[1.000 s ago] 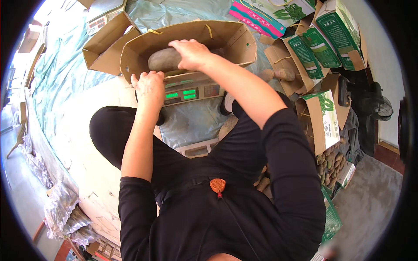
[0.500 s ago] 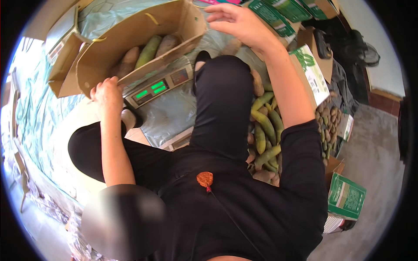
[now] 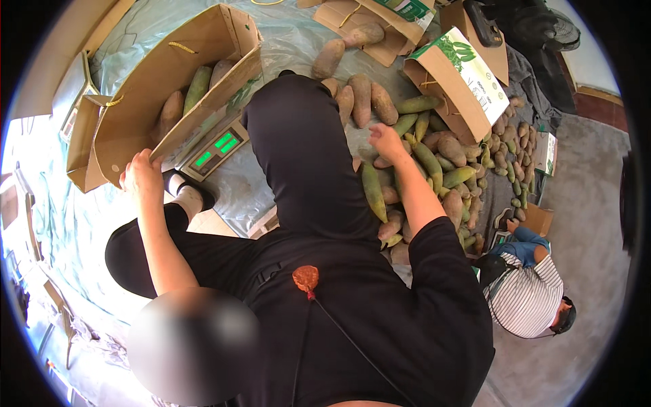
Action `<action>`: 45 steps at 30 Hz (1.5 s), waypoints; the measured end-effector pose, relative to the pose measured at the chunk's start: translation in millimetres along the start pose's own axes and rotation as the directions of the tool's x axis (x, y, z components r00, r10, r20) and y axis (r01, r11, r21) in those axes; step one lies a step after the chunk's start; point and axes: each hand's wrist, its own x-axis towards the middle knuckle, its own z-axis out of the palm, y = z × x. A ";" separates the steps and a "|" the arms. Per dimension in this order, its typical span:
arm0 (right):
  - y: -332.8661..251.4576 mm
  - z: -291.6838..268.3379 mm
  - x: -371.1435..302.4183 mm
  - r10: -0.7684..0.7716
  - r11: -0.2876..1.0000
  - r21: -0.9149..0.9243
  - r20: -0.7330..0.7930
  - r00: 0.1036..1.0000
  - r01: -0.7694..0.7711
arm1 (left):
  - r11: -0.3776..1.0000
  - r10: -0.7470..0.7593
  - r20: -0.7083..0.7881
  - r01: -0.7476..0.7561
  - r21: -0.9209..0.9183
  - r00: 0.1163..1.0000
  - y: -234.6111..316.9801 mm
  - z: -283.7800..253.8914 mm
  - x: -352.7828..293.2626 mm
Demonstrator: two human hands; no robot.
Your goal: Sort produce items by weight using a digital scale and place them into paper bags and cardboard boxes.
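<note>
My left hand (image 3: 142, 173) is closed on the near edge of a long open cardboard box (image 3: 203, 44) with yellow cord handles. Inside it lie a green radish-like root (image 3: 197, 90) and brownish ones. The box rests on a scale (image 3: 215, 152) with lit green digits. Over on the right, my right hand (image 3: 386, 144) hovers low above a heap of green and brownish roots, its fingers curled in and no vegetable visible in them. Nearest to it are a green root (image 3: 372, 192) and a brownish root (image 3: 361, 100).
An open printed carton (image 3: 468, 81) stands tilted by the heap, and flattened cardboard (image 3: 332, 12) lies behind. More roots (image 3: 515, 149) spread to the right. A person in a striped shirt (image 3: 525, 298) crouches at lower right. Plastic sheeting (image 3: 291, 41) covers the floor; my knee (image 3: 291, 122) is between box and heap.
My right hand has come down from beside the box's far end to the root heap, its fingers going from spread to curled. My left hand stays on the box. My view has swung right.
</note>
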 end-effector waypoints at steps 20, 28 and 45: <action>43.0 22.9 -30.4 0.324 0.430 -0.899 0.240 0.915 0.084 | 0.999 -0.008 -0.031 0.007 -0.036 0.999 2.5 -4.1 -2.1; 64.6 27.0 -42.6 0.223 0.459 -0.873 0.293 0.930 0.165 | 0.997 -0.028 -0.019 0.026 -0.070 0.999 1.1 -2.7 -0.6; -82.2 -80.6 13.2 -0.464 0.886 -0.146 -0.256 0.848 0.440 | 0.995 -0.006 -0.053 0.001 -0.097 0.999 -2.8 -2.7 -3.3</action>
